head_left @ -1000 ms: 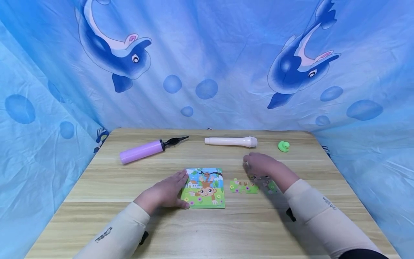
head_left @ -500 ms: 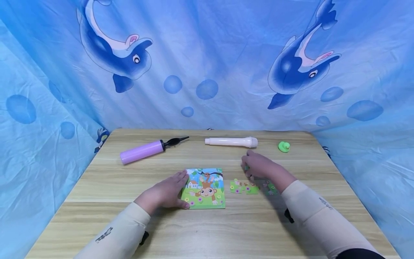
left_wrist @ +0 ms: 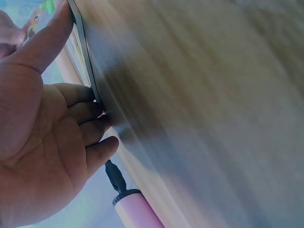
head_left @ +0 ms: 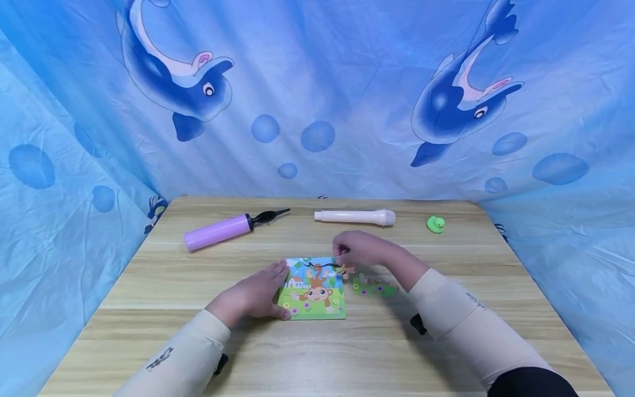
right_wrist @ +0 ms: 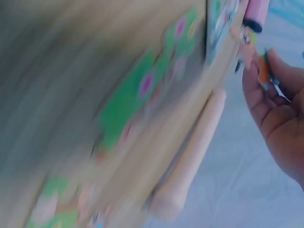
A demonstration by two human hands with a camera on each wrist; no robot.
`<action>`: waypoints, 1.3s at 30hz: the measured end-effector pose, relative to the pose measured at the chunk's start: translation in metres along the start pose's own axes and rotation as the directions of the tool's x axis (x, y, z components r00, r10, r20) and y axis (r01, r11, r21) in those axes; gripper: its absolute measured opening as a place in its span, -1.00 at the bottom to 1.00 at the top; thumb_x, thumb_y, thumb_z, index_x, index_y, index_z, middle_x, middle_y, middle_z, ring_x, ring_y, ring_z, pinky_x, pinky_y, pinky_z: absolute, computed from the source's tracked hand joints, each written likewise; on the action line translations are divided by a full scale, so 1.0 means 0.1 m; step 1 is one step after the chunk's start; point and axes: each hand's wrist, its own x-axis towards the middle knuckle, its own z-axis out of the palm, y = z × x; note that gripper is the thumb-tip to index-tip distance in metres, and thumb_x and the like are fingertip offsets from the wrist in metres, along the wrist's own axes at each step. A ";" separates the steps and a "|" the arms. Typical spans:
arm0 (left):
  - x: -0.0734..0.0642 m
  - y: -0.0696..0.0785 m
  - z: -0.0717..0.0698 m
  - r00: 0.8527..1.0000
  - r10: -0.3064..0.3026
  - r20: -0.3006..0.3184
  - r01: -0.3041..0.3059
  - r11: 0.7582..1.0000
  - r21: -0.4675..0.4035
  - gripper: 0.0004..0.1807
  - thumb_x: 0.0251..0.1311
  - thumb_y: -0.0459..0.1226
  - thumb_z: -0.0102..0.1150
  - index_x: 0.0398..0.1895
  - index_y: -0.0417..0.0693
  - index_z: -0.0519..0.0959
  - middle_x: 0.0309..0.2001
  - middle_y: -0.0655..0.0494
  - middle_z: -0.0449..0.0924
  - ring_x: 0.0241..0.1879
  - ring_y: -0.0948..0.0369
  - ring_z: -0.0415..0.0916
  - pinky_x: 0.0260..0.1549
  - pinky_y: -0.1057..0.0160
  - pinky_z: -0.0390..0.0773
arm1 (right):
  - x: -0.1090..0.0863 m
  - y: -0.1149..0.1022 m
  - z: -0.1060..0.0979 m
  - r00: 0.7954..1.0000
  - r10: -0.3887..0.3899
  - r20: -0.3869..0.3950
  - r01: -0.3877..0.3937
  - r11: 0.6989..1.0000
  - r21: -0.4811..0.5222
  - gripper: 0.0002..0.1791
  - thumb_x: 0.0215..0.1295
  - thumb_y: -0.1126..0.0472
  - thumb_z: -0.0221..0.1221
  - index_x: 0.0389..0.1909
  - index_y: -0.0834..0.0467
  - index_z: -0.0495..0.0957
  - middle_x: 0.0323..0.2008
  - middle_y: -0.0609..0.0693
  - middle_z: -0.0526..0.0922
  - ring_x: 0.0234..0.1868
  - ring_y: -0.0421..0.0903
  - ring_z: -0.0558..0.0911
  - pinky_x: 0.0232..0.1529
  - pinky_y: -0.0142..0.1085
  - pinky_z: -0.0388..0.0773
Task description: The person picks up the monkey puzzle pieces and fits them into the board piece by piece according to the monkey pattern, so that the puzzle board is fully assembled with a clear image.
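A square jigsaw puzzle board (head_left: 310,309) with a monkey picture lies mid-table. My left hand (head_left: 255,292) rests at its left side, fingers and thumb stretched along the edge; in the left wrist view the fingertips (left_wrist: 100,111) are right at the board's rim. My right hand (head_left: 362,248) is at the board's upper right corner, pinching a jigsaw puzzle piece (head_left: 346,271). In the right wrist view that puzzle piece (right_wrist: 246,50) shows a face-like print, with orange and green between finger and thumb. Joined green pieces with flowers (head_left: 372,288) lie right of the board, partly under the right forearm.
Along the back of the table lie a purple balloon pump (head_left: 218,232) with a black nozzle, a pale toy microphone (head_left: 352,217) and a green rubber duck (head_left: 435,224). A blue dolphin-print curtain (head_left: 317,88) hangs behind and at both sides. Another piece (right_wrist: 52,209) shows low in the right wrist view.
My right hand has gone left from above the loose pieces to the board's upper right corner, carrying a puzzle piece. The left hand and the board have stayed in place.
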 end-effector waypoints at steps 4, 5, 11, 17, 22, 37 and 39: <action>0.01 0.00 0.00 1.000 -0.001 0.000 0.001 1.000 -0.001 0.20 0.01 0.28 0.29 0.55 -0.19 0.00 0.58 -0.09 -0.17 0.56 -0.04 -0.19 0.50 -0.02 0.04 | 0.16 -0.15 0.17 0.999 -0.027 0.042 0.023 0.996 0.088 -0.89 0.46 0.20 0.09 -0.29 0.04 0.56 -0.42 -0.10 0.55 -0.43 -0.19 0.51 -0.30 -0.29 0.52; 0.01 0.00 0.00 1.000 0.000 -0.001 0.000 1.000 -0.002 0.20 0.01 0.28 0.29 0.55 -0.19 0.00 0.58 -0.09 -0.17 0.56 -0.05 -0.19 0.50 -0.02 0.04 | 0.20 -0.18 0.22 0.999 -0.030 0.043 0.026 0.996 0.091 -0.88 0.46 0.19 0.09 -0.29 0.04 0.56 -0.42 -0.11 0.56 -0.44 -0.20 0.51 -0.31 -0.31 0.52; 0.01 0.00 -0.01 1.000 0.011 -0.005 -0.011 1.000 0.013 0.20 0.01 0.29 0.28 0.55 -0.20 -0.01 0.58 -0.10 -0.17 0.55 -0.05 -0.18 0.50 -0.02 0.04 | 0.33 -0.28 0.46 1.000 -0.003 0.003 0.003 1.000 0.019 -0.92 0.43 0.15 0.14 -0.27 0.01 0.58 -0.38 -0.13 0.60 -0.37 -0.20 0.54 -0.27 -0.34 0.52; 0.00 0.00 -0.02 1.000 0.007 -0.007 -0.006 1.000 0.009 0.21 0.00 0.28 0.29 0.54 -0.20 0.00 0.58 -0.09 -0.16 0.55 -0.05 -0.17 0.50 -0.03 0.04 | 0.28 -0.35 0.53 0.999 -0.018 -0.029 0.009 0.960 -0.279 -0.79 0.30 0.02 0.27 -0.11 -0.02 0.61 -0.18 -0.13 0.51 -0.12 -0.16 0.45 -0.06 -0.27 0.52; 0.00 0.00 -0.01 1.000 0.002 -0.003 -0.002 1.000 0.008 0.21 0.01 0.28 0.30 0.54 -0.21 -0.01 0.58 -0.10 -0.17 0.56 -0.05 -0.18 0.50 -0.02 0.03 | 0.22 -0.37 0.61 0.995 -0.095 0.015 0.094 0.923 -0.373 -0.74 0.26 0.00 0.31 -0.09 0.00 0.60 -0.21 -0.16 0.46 -0.15 -0.21 0.41 -0.11 -0.38 0.50; -0.02 0.00 -0.02 1.000 0.011 -0.004 -0.011 1.000 0.009 0.19 0.04 0.25 0.29 0.54 -0.23 -0.01 0.58 -0.10 -0.15 0.55 -0.05 -0.17 0.49 -0.02 0.06 | 0.22 -0.48 0.74 0.990 -0.138 0.002 0.124 0.886 -0.447 -0.72 0.28 -0.01 0.29 -0.05 0.00 0.61 -0.27 -0.19 0.40 -0.15 -0.20 0.36 -0.14 -0.40 0.45; -0.03 0.00 -0.02 1.000 0.009 -0.002 -0.009 1.000 0.008 0.19 0.04 0.25 0.30 0.54 -0.22 -0.01 0.58 -0.10 -0.16 0.55 -0.04 -0.18 0.50 -0.01 0.05 | 0.21 -0.47 0.73 0.991 -0.136 0.008 0.126 0.891 -0.436 -0.70 0.29 -0.01 0.28 -0.02 0.00 0.61 -0.25 -0.19 0.41 -0.13 -0.20 0.37 -0.11 -0.39 0.46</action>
